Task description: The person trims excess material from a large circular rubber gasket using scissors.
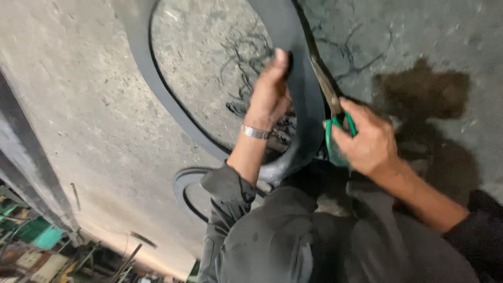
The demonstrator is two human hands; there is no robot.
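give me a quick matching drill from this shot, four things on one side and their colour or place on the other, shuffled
Things:
1. scissors
2. rubber ring
3. wristband
4. dark stain

Colour or place:
A. silvery, on the left hand wrist
B. green handles, in the right hand
C. on the concrete floor, right of the hands
D. black, pinched by the left hand

Pairs: 1-B, 2-D, 3-A, 4-C

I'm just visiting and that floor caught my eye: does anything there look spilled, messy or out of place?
Yes. A dark brown wet-looking stain spreads over the grey concrete floor just beyond the right hand, which holds green-handled scissors. Thin black curly offcuts lie scattered inside the big black rubber ring that the left hand grips.
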